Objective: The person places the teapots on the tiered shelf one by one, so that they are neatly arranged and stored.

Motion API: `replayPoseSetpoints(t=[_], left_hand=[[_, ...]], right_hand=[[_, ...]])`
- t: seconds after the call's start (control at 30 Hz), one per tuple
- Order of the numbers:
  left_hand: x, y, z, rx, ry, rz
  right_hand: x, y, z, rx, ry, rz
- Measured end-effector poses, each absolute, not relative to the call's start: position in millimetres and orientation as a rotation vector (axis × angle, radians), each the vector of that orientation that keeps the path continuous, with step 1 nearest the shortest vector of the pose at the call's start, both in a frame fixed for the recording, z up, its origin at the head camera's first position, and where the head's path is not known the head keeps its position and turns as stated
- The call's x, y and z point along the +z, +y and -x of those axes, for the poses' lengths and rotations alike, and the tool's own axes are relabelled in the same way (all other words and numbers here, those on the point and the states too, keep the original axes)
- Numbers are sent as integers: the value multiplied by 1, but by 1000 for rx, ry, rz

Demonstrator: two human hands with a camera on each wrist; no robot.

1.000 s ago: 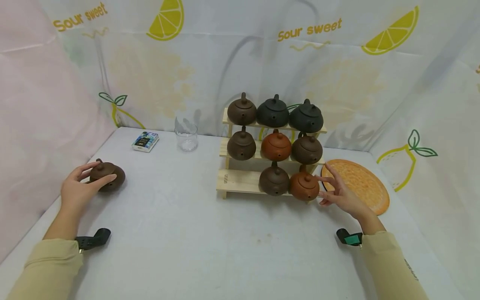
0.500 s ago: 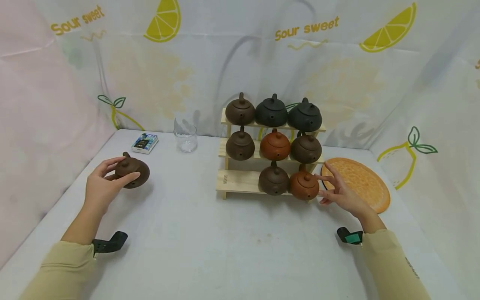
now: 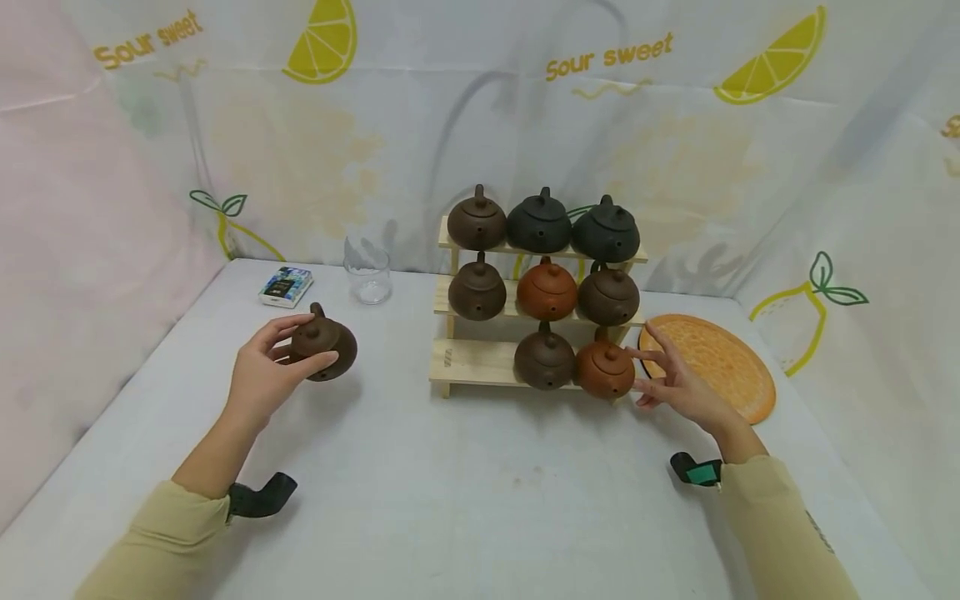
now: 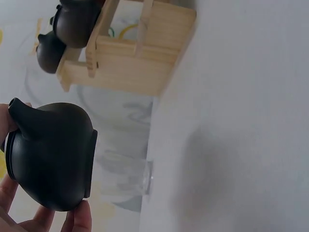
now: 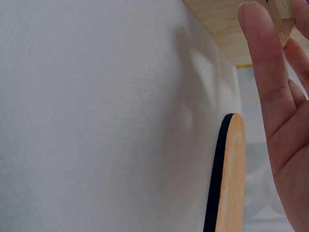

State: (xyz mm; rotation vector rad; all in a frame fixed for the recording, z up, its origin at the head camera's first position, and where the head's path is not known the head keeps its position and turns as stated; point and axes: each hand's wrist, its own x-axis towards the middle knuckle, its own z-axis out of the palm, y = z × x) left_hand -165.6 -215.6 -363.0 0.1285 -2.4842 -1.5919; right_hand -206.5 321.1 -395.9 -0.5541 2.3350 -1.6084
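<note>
My left hand (image 3: pixel 264 369) grips a dark brown teapot (image 3: pixel 337 348) by its side, raised above the table. In the left wrist view the dark teapot (image 4: pixel 53 154) shows its spout, with fingers round the body. My right hand (image 3: pixel 686 392) is at the right end of a three-tier wooden display rack (image 3: pixel 472 361). Its thumb and fingers lie on either side of the wooden end (image 5: pixel 282 21) in the right wrist view. An orange-brown teapot (image 3: pixel 604 371) sits right beside those fingertips, with a dark brown teapot (image 3: pixel 543 361) to its left on the bottom tier.
Several teapots fill the upper two tiers, among them a red-brown teapot (image 3: pixel 547 292) and a black teapot (image 3: pixel 538 225). A clear glass (image 3: pixel 367 275) and a small patterned box (image 3: pixel 286 287) stand back left. A round pizza-like board (image 3: pixel 712 362) lies behind my right hand.
My left hand has lifted the dark brown teapot off the table's left side and carried it rightward. The right hand stays at the rack's end.
</note>
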Motion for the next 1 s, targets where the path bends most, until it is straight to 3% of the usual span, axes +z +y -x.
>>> replayPoseSetpoints(t=[1.0], left_hand=[[-370,-125,180,-1696,-2533,216]], right_hand=[[-397,320,209,-1606,2338,525]])
